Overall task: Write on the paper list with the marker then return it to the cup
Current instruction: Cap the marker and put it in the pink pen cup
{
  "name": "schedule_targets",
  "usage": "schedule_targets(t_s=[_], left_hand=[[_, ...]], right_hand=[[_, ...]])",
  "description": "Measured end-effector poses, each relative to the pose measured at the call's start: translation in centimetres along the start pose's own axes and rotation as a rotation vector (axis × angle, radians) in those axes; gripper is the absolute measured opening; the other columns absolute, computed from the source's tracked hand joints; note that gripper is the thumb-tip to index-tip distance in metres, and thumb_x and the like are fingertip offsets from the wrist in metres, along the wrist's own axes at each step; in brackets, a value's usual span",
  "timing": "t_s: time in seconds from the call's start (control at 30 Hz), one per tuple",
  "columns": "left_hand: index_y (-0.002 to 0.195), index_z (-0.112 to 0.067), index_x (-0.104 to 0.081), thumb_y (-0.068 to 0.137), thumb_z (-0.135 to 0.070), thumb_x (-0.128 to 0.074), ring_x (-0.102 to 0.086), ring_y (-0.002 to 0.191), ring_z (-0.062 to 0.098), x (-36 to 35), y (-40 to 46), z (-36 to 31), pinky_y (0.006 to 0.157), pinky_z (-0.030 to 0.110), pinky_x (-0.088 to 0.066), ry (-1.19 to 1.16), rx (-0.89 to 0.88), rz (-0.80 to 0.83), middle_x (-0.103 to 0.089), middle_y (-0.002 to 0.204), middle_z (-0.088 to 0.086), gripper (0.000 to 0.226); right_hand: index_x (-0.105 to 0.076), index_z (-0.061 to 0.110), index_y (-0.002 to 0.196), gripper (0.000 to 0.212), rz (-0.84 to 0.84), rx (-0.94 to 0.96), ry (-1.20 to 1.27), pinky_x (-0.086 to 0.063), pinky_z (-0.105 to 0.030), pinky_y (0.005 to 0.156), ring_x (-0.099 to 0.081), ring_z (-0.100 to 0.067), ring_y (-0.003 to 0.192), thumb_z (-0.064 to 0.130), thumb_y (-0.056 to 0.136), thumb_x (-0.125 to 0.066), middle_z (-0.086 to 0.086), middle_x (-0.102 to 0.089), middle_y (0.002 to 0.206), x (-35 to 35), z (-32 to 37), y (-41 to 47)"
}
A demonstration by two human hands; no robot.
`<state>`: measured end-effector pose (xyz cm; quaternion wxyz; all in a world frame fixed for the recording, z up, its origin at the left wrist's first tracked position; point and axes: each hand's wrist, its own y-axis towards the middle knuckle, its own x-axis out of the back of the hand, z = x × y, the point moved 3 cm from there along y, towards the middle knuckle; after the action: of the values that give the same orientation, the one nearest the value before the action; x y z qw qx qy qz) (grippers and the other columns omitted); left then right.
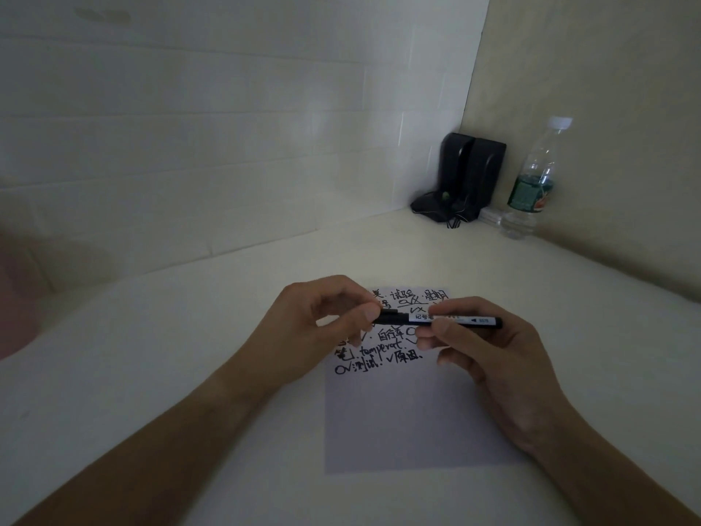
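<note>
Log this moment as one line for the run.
left hand: marker cap end | right hand: barrel | over paper list, partly written | cup unseen

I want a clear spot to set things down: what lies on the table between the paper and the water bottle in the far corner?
Nothing: in the head view, the table is bare between the paper and the water bottle. The black speakers stand left of the bottle, off that stretch.

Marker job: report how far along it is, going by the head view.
Done, by the look of it: the paper list carries several lines of writing on its upper part. In hand: both hands hold the marker level above the paper, left hand at its cap end, right hand on the barrel; capping or uncapping, unclear. Left: returning it to the cup, which isn't in view.
</note>
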<state>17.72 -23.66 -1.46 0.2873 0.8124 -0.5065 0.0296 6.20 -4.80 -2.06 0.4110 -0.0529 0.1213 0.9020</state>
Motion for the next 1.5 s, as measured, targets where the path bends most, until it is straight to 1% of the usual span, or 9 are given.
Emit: schedule_targets(t_s=[0.27,0.57,0.77,0.83,0.9,1.0,1.17,1.4,1.5], left_hand=[[0.092,0.005,-0.079,0.084,-0.007,-0.076,-0.070,0.058,0.025,0.3,-0.1,0.4,0.069,0.032,-0.060,-0.200,0.073,-0.057,-0.078,0.079,0.022,0.015],[0.098,0.007,-0.077,0.084,-0.002,-0.075,-0.072,0.067,0.023,0.3,0.2,0.6,0.072,0.022,-0.057,-0.313,0.119,-0.050,-0.079,0.077,0.009,0.017],[0.098,-0.005,-0.078,0.077,-0.011,-0.078,-0.073,0.082,0.020,0.7,0.3,0.6,0.086,0.031,-0.057,-0.388,0.168,-0.100,-0.079,0.085,0.010,0.022],[0.101,-0.006,-0.079,0.079,-0.012,-0.076,-0.073,0.088,0.023,1.5,0.4,0.0,0.096,0.040,-0.057,-0.508,0.205,-0.159,-0.077,0.089,0.011,0.023],[0.110,-0.002,-0.076,0.085,-0.009,-0.072,-0.073,0.088,0.026,3.1,0.3,-0.8,0.094,0.040,-0.059,-0.596,0.235,-0.236,-0.075,0.091,0.012,0.027],[0.118,0.003,-0.072,0.090,-0.003,-0.070,-0.074,0.083,0.026,6.0,-0.4,-2.2,0.091,0.039,-0.061,-0.511,0.218,-0.392,-0.075,0.090,0.014,0.029],[0.105,0.001,-0.076,0.085,-0.003,-0.078,-0.077,0.084,0.026,10.7,-3.9,-4.7,0.089,0.037,-0.061,-0.317,0.213,-0.597,-0.079,0.090,0.019,0.021],[0.106,-0.006,-0.077,0.085,-0.011,-0.080,-0.073,0.073,0.003,20.3,-9.7,-8.1,0.084,0.028,-0.060,0.148,0.206,-0.838,-0.076,0.090,0.006,0.022],[0.102,-0.012,-0.078,0.085,-0.015,-0.080,-0.074,0.074,0.015,24.6,-11.5,-10.1,0.068,0.024,-0.061,0.321,0.216,-0.943,-0.078,0.093,0.012,0.017]], right_hand=[[-0.078,-0.001,0.097,0.029,0.034,-0.026,-0.021,-0.060,-0.023,0.067,-0.079,-0.034,0.080,0.009,0.070,-0.077,-0.025,-0.080,0.087,-0.2,-0.2,-0.2],[-0.080,0.005,0.094,0.027,0.053,-0.010,0.006,-0.061,-0.025,0.072,-0.079,-0.033,0.083,0.012,0.068,-0.080,-0.023,-0.080,0.090,-0.3,-0.4,0.0],[-0.076,0.014,0.094,0.027,0.208,0.006,-0.229,-0.058,-0.034,0.079,-0.076,-0.036,0.089,0.017,0.069,-0.088,-0.015,-0.082,0.089,-1.1,-1.1,-0.1],[-0.078,0.023,0.098,0.030,0.281,0.023,-0.381,-0.058,-0.038,0.085,-0.077,-0.027,0.088,0.019,0.071,-0.090,-0.006,-0.083,0.090,-1.4,-1.5,-0.3],[-0.079,0.027,0.100,0.026,0.314,0.045,-0.492,-0.059,-0.036,0.084,-0.077,-0.018,0.085,0.017,0.076,-0.086,0.001,-0.083,0.091,-1.6,-1.6,-0.5],[-0.079,0.030,0.099,0.018,0.346,0.065,-0.632,-0.054,-0.030,0.078,-0.072,-0.013,0.084,0.021,0.083,-0.080,0.002,-0.079,0.092,-2.7,-1.3,-0.6],[-0.064,0.029,0.121,0.031,0.400,0.231,-1.329,-0.048,-0.033,0.093,-0.056,-0.020,0.114,0.043,0.094,-0.055,0.004,-0.063,0.119,-9.5,-0.7,-2.1],[-0.064,0.018,0.122,0.033,0.452,0.533,-1.159,-0.047,-0.037,0.090,-0.053,-0.028,0.113,0.033,0.098,-0.048,-0.007,-0.060,0.120,-22.9,-3.4,-5.5],[-0.064,0.017,0.120,0.032,0.499,0.550,-1.103,-0.046,-0.036,0.091,-0.054,-0.029,0.112,0.034,0.097,-0.049,-0.007,-0.061,0.118,-27.3,-5.1,-5.4]])
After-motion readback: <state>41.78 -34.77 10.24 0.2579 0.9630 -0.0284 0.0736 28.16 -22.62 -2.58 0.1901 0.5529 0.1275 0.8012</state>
